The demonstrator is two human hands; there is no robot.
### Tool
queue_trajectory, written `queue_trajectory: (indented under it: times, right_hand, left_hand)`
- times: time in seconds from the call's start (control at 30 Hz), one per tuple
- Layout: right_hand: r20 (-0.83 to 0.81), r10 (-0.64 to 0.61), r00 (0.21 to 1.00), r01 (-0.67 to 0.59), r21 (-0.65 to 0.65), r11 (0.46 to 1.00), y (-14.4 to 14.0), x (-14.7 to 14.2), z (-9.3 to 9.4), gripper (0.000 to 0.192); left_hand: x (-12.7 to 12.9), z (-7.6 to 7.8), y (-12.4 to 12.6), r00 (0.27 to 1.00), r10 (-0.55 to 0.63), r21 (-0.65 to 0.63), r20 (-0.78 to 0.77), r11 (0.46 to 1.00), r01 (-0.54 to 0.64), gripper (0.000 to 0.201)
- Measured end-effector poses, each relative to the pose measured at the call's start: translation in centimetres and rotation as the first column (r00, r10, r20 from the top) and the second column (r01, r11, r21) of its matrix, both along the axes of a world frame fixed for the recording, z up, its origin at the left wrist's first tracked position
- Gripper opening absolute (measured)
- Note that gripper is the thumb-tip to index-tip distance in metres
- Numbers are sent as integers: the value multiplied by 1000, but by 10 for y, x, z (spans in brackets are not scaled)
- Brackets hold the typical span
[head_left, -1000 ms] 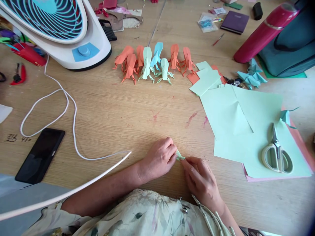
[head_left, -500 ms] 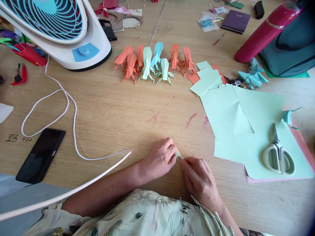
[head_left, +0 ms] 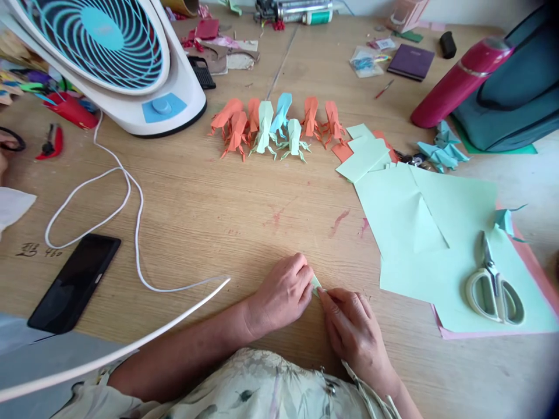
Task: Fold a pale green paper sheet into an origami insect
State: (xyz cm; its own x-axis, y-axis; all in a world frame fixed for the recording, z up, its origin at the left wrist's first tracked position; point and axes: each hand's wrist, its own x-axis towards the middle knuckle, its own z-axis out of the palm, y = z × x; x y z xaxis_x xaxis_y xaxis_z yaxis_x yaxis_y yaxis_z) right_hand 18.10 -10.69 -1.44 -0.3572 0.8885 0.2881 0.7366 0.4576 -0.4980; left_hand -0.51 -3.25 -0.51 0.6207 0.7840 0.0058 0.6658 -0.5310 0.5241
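Between my two hands is a small piece of light green folded paper [head_left: 315,283], mostly hidden by fingers. My left hand [head_left: 283,291] is closed on its left end, knuckles up. The fingertips of my right hand [head_left: 351,326] pinch its right side. Both hands are low over the near edge of the wooden table [head_left: 209,221]. Farther back stands a group of folded paper figures with thin legs: a light green one [head_left: 264,127], a blue one [head_left: 282,112] and several orange ones [head_left: 236,132].
Light green paper sheets [head_left: 406,267] lie to the right, with scissors [head_left: 494,291] on top. A red flask [head_left: 463,81] leans by a teal bag [head_left: 510,99]. At left are a fan [head_left: 161,110], a white cable [head_left: 138,221] and a phone [head_left: 74,285].
The camera view has tilted up slightly, so everything sits lower in the picture. Both hands keep their hold on the folded paper, and slightly more of it shows between them.
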Motion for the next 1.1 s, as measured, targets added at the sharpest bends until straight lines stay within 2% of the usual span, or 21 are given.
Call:
queue_trajectory:
  times: [0.2, 0.3, 0.4, 0.53, 0.7, 0.9, 1.1]
  right_hand:
    - [23, 1, 1000, -1, 20, 1000, 0, 0, -5, 47]
    - [28, 3, 1000, -5, 74, 997, 2, -1, -9, 44]
    - [41, 3, 999, -7, 111, 994, 3, -2, -11, 39]
    - [82, -15, 997, 6, 109, 994, 3, -3, -11, 34]
    - [117, -12, 993, -7, 159, 987, 2, -4, -13, 29]
    - [171, 39, 984, -91, 306, 948, 6, -2, -21, 31]
    - [171, 51, 984, -107, 335, 936, 7, 1, -32, 34]
  left_hand:
    - [1, -3, -1, 999, 5, -16, -37, 1000, -6, 13]
    - [1, -3, -1, 998, 36, -11, -58, 999, -37, 12]
    - [1, 0, 0, 999, 38, -10, -25, 999, -38, 13]
    - [1, 4, 0, 1000, 30, -27, -4, 999, -30, 5]
    - [6, 4, -3, 994, 92, 29, -54, 995, -91, 1]
    - [7, 6, -5, 990, 110, 57, -85, 993, -105, 6]
    - [4, 8, -9, 995, 83, 9, -62, 997, -82, 14]
